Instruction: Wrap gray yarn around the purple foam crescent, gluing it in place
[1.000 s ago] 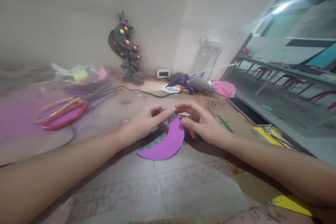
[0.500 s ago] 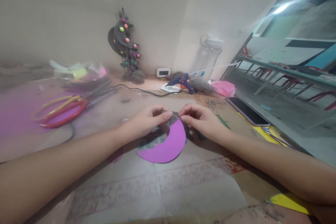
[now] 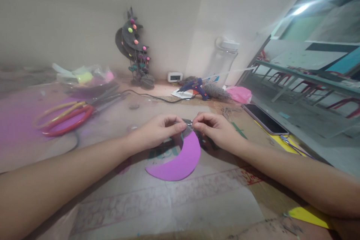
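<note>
A purple crescent-shaped cutout [image 3: 184, 159] hangs between my hands, its upper tip wrapped in grey yarn [image 3: 187, 131]. My left hand [image 3: 161, 131] pinches that wrapped tip between thumb and fingers. Close on the other side, my right hand [image 3: 216, 129] has thumb and fingertips pressed together at the yarn, apparently on its strand, though the strand is hard to make out. The cutout's lower point curves left above the covered table [image 3: 157, 210].
Large scissors [image 3: 67, 118] with red and yellow handles lie left. Behind my hands are a blue glue gun [image 3: 194, 88] with its cord, a grey yarn bundle [image 3: 216, 92], a clock [image 3: 174, 77], a bottle [image 3: 223, 62] and a decorated dark crescent [image 3: 133, 41]. A phone [image 3: 266, 119] rests right.
The crescent has dropped slightly toward me and its wrapped tip has tilted. Both hands stay close together at the tip, with small finger shifts.
</note>
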Demonstrator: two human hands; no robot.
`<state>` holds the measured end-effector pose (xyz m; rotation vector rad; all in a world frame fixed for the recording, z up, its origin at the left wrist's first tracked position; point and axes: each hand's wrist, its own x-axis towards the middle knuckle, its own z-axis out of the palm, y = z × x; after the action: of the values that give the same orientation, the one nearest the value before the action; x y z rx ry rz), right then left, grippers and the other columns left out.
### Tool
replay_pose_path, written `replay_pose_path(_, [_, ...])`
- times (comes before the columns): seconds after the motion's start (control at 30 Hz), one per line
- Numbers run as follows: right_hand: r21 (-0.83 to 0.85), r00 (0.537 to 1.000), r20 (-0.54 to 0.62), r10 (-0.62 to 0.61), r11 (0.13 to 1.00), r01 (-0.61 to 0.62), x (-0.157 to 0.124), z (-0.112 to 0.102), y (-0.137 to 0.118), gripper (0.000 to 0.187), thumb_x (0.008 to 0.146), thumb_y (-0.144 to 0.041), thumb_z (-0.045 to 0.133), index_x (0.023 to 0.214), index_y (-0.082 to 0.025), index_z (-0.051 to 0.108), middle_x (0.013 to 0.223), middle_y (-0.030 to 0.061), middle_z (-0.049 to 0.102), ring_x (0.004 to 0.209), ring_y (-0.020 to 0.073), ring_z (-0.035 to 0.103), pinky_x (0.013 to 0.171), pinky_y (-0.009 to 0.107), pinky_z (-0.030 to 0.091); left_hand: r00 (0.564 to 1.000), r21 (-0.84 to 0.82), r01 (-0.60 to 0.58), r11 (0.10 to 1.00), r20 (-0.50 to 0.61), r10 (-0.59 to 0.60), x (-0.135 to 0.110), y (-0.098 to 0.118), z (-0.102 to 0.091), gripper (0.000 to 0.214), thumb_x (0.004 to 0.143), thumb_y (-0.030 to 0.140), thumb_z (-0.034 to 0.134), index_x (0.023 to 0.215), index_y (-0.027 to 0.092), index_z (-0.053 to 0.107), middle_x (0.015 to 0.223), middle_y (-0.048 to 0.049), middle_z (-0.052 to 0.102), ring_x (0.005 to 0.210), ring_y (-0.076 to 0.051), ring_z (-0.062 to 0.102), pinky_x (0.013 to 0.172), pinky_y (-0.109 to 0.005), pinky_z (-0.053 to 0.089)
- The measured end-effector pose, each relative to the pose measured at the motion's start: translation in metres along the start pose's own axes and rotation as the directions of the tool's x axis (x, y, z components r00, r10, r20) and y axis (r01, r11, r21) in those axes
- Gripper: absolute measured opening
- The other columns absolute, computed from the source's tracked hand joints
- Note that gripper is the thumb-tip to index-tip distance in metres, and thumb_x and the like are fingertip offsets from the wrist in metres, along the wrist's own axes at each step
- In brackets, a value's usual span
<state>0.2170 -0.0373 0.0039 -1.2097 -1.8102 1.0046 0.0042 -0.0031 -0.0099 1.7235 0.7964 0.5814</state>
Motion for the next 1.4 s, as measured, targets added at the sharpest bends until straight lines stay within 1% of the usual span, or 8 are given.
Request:
replay_pose_path(0.33, [0.026,1.000,0.002,0.018,1.000,-0.018,-0.001,0.000,0.001,0.020,0.084,-0.036,0.062,0.080,-0.017,0.059,0.054,-0.0070,0.048,0.043,0.0062,0.044,0.040,0.020,0.033,0.995,-0.018,-0.036,0.999,0.091,0.037,0.002,0.001,-0.001,0.037,0.087,0.054,0.054,0.083,0.017,0.059,0.069,-0.0022,0.066,0.057,-0.011,0.054,0.050,-0.022,0.036])
replay_pose_path(0.47, [0.002,1.000,0.012,0.018,1.000,-0.018,0.002,0.000,0.003,0.021,0.085,-0.037,0.060,0.079,-0.017,0.059,0.054,-0.0065,0.047,0.045,0.0068,0.044,0.041,0.020,0.034,1.000,-0.071,-0.003,0.998,0.011,0.004,0.001,0.003,-0.001,0.035,0.085,0.051,0.057,0.078,0.017,0.057,0.065,-0.0002,0.062,0.058,-0.012,0.055,0.054,-0.023,0.038])
replay_pose_path(0.67, [0.057,0.995,-0.071,-0.065,0.996,0.069,0.006,-0.001,0.011,0.034,0.087,-0.038,0.058,0.116,-0.022,0.052,0.107,0.0043,0.060,0.055,0.0056,0.049,0.047,0.021,0.042,0.996,-0.098,-0.007,0.995,-0.093,-0.002,0.002,0.006,0.000,0.032,0.087,0.046,0.057,0.073,0.017,0.055,0.062,0.0011,0.062,0.057,-0.011,0.056,0.056,-0.023,0.040])
replay_pose_path(0.77, [0.073,0.978,-0.181,-0.099,0.991,0.114,0.006,-0.003,0.011,0.026,0.089,-0.043,0.055,0.102,-0.021,0.052,0.085,-0.0005,0.058,0.052,0.0063,0.047,0.047,0.021,0.041,0.988,-0.097,-0.042,0.994,-0.153,0.027,0.003,0.005,0.000,0.031,0.087,0.046,0.058,0.074,0.017,0.054,0.062,0.0011,0.063,0.058,-0.012,0.059,0.058,-0.023,0.043])
replay_pose_path(0.87, [-0.025,0.985,-0.152,-0.078,0.997,0.075,0.002,-0.003,0.005,0.030,0.090,-0.047,0.051,0.080,-0.019,0.055,0.060,-0.0049,0.047,0.047,0.0067,0.043,0.043,0.020,0.037,0.976,-0.103,-0.040,0.994,-0.219,0.017,0.003,0.005,0.001,0.028,0.087,0.044,0.058,0.077,0.017,0.055,0.063,0.0009,0.063,0.056,-0.013,0.060,0.054,-0.023,0.043])
replay_pose_path(1.07, [-0.108,0.998,0.037,0.048,0.993,-0.044,-0.004,0.002,-0.002,0.033,0.087,-0.046,0.055,0.072,-0.017,0.057,0.057,-0.0036,0.050,0.042,0.0065,0.046,0.037,0.019,0.034,0.974,-0.098,-0.043,0.994,-0.224,0.020,0.004,0.002,-0.001,0.031,0.086,0.048,0.058,0.078,0.018,0.055,0.062,0.0023,0.061,0.052,-0.011,0.055,0.050,-0.021,0.040])
replay_pose_path(1.23, [-0.105,0.997,0.017,0.070,0.992,-0.068,-0.004,0.004,-0.002,0.033,0.088,-0.045,0.054,0.068,-0.018,0.052,0.050,-0.0062,0.047,0.039,0.0063,0.044,0.039,0.019,0.034,0.988,-0.065,-0.102,0.993,-0.126,0.094,0.004,0.000,-0.003,0.034,0.087,0.049,0.056,0.079,0.017,0.061,0.067,0.0002,0.064,0.065,-0.013,0.061,0.064,-0.024,0.045])
replay_pose_path(1.4, [-0.084,0.997,0.021,0.071,0.994,-0.069,-0.005,0.004,-0.004,0.033,0.089,-0.044,0.053,0.067,-0.019,0.050,0.049,-0.0067,0.047,0.038,0.0071,0.045,0.040,0.020,0.035,0.994,-0.072,-0.054,0.996,-0.103,0.046,0.002,0.000,-0.002,0.032,0.086,0.048,0.058,0.086,0.017,0.063,0.071,-0.0009,0.067,0.068,-0.015,0.062,0.065,-0.026,0.044])
